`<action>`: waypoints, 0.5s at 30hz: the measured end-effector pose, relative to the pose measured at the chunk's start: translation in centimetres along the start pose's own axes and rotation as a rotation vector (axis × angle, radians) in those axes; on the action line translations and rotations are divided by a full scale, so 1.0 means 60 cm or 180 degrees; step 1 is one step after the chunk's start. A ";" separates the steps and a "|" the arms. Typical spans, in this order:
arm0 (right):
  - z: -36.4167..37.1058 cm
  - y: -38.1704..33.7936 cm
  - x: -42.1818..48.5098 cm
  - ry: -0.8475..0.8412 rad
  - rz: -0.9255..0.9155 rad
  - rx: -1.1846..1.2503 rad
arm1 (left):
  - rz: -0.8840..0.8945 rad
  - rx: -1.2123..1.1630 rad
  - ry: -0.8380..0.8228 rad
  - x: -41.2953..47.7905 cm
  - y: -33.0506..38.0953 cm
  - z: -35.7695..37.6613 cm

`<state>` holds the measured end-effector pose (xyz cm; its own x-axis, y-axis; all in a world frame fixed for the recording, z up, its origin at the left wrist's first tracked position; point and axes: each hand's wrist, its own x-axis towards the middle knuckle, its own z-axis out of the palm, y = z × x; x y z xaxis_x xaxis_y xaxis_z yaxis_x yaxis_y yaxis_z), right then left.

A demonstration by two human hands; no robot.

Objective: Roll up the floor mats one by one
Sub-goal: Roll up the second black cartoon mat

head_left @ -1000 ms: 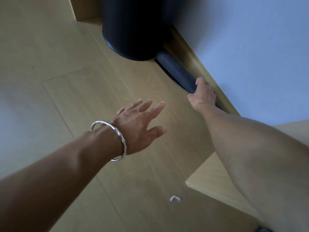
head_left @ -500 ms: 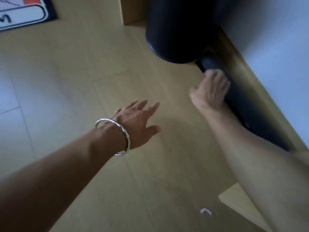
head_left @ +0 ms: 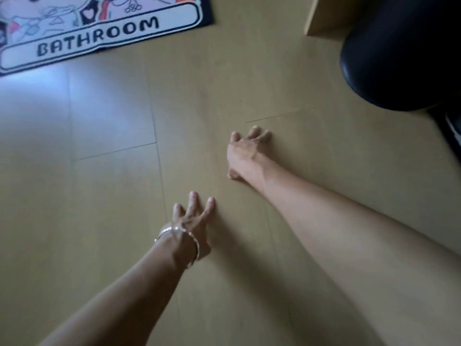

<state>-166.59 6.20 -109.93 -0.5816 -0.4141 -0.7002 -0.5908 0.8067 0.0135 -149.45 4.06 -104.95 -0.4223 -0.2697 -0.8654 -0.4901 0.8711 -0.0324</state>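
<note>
— How far along?
— Not far, judging by the floor (head_left: 124, 196). Seeing one mat (head_left: 99, 28) flat, unrolled, well ahead and left of the left grip (head_left: 194, 221), touched by neither.
— And holding what?
— Nothing. Spread wide on the left grip, low over the floor; loosely bent on the right grip (head_left: 245, 151), just ahead-right of it, empty too.
— Anything rolled already?
— Cannot tell. Noting a dark cylinder (head_left: 399, 58) well ahead and right of the right grip: maybe a rolled mat, maybe not.
— Left to do?
— Reaching the mat, gripping an edge, rolling it up.
</note>
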 end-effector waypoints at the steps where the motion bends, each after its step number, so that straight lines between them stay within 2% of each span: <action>1: -0.008 -0.002 -0.003 -0.0107 0.0018 0.0013 | -0.0028 0.0049 -0.0127 -0.001 0.000 -0.010; 5: -0.037 0.010 -0.031 -0.0332 -0.0124 -0.0066 | -0.0017 0.0162 -0.0575 -0.012 0.006 -0.059; 8: -0.059 0.013 -0.050 -0.0479 -0.0176 -0.0259 | 0.0068 0.0112 -0.0677 -0.017 -0.001 -0.085; 11: -0.085 0.002 -0.055 -0.0671 -0.0140 -0.0251 | 0.0095 0.0053 -0.0534 -0.004 -0.041 -0.098; 15: -0.112 0.002 -0.030 -0.0840 -0.0120 0.0131 | 0.0072 0.0008 -0.0231 0.023 -0.111 -0.129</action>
<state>-169.38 4.17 -103.87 -0.3905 -0.3245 -0.8615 -0.5830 0.8114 -0.0413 -152.69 -5.28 -102.05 -0.3768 -0.2196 -0.8999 -0.4792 0.8776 -0.0136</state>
